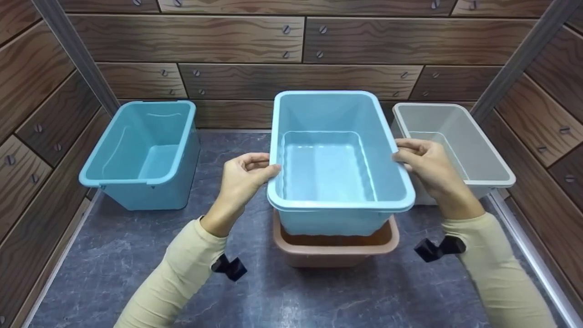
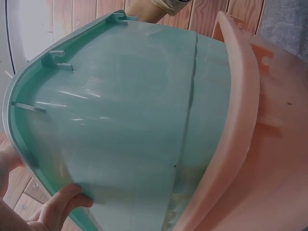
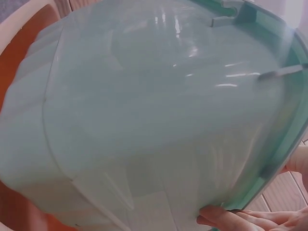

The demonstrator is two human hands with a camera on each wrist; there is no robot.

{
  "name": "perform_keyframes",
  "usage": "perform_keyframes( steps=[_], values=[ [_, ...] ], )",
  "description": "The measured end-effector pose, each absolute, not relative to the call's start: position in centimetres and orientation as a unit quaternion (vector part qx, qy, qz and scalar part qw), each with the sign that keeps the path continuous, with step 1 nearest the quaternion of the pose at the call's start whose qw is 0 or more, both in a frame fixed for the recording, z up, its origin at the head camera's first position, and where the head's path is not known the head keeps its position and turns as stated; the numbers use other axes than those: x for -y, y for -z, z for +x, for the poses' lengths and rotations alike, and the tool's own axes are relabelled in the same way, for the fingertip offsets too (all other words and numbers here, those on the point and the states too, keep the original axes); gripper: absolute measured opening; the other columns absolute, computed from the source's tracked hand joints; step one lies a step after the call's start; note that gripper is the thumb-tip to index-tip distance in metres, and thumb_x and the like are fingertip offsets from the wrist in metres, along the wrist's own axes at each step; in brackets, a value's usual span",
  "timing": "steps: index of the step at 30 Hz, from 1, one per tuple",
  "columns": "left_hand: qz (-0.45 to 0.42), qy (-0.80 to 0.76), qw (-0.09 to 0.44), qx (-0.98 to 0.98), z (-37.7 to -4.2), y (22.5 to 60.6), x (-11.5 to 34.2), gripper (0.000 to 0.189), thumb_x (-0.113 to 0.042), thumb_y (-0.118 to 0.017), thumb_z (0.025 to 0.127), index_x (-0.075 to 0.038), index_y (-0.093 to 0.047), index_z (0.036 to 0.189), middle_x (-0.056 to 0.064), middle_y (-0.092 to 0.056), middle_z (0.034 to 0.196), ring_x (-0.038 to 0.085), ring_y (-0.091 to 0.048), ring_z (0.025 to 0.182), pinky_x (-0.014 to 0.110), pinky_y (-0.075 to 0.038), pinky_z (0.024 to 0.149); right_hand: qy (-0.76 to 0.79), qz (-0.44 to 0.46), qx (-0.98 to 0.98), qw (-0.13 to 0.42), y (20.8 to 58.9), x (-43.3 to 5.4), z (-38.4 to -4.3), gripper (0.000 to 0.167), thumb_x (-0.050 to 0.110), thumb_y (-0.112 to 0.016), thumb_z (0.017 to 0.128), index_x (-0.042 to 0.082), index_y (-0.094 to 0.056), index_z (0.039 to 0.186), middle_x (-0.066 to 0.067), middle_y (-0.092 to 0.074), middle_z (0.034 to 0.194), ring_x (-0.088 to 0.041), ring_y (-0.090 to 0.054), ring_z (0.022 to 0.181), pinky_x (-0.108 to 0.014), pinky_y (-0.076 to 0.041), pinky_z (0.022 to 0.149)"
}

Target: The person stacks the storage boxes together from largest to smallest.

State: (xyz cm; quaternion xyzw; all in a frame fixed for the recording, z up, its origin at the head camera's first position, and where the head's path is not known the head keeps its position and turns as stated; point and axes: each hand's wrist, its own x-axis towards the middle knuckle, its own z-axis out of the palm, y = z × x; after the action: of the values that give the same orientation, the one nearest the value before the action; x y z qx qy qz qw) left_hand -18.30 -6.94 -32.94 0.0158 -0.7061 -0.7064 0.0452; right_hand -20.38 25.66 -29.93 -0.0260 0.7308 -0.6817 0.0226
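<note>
"Pale blue tub, right in the middle there: where is it sitting, from what you can see?"

"Over the brown tub, with its lower end down inside that one's rim. Whether the bottoms touch, I can't tell; the blue wall covers it, and the brown tub's far part too."

"And the hands?"

"The left hand has its grip clamped on one long side of the blue rim. The right hand pinches the opposite side."

"Its fingers are hard to make out from above."

"They are, though the right wrist view catches some tips against the outer wall, under the lip. The left wrist view shows much the same over there. Both sleeves are cut off below."

"What about the grey tub?"

"On the bench, partly blocked by the right hand and the blue tub. The turquoise tub at the left is unblocked, but its near inner wall is out of sight."
</note>
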Motion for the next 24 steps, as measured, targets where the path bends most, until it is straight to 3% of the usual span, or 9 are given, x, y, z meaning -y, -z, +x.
perform_keyframes(
  steps=[6, 13, 24],
  values=[
    [0.015, 0.706, 0.043, 0.706, -18.2, 33.1, 6.8, 0.031, -0.002, -0.071, 0.075, 0.008, -0.067, 0.105, 0.022, -0.072, 0.094, 0.007, -0.069, 0.073, 0.019, -0.056, 0.068, 0.674, -0.029, -0.738, 0.028, 30.2, -25.8, -20.5, 0.025, -0.008, -0.053, 0.084, 0.001, -0.060, 0.106, 0.014, -0.074, 0.080, 0.000, -0.069, 0.072, -0.015, -0.057, 0.065],
    [0.020, 0.707, 0.040, 0.706, -18.0, 33.5, 6.7, 0.032, -0.002, -0.071, 0.075, 0.009, -0.067, 0.105, 0.025, -0.072, 0.097, 0.008, -0.069, 0.073, 0.021, -0.057, 0.069, 0.630, -0.025, -0.775, 0.038, 30.5, -25.7, -20.6, 0.043, -0.006, -0.053, 0.085, -0.021, -0.046, 0.126, 0.019, -0.071, 0.078, 0.002, -0.067, 0.071, -0.013, -0.056, 0.066],
    [0.017, 0.707, 0.033, 0.706, -18.1, 34.1, 6.5, 0.031, -0.001, -0.069, 0.077, 0.009, -0.065, 0.106, 0.025, -0.071, 0.100, 0.010, -0.069, 0.077, 0.018, -0.055, 0.069, 0.572, -0.012, -0.820, 0.031, 30.8, -25.7, -20.8, 0.048, 0.004, -0.053, 0.089, -0.022, -0.045, 0.129, 0.026, -0.066, 0.077, 0.007, -0.061, 0.071, -0.011, -0.053, 0.070]
  ],
)
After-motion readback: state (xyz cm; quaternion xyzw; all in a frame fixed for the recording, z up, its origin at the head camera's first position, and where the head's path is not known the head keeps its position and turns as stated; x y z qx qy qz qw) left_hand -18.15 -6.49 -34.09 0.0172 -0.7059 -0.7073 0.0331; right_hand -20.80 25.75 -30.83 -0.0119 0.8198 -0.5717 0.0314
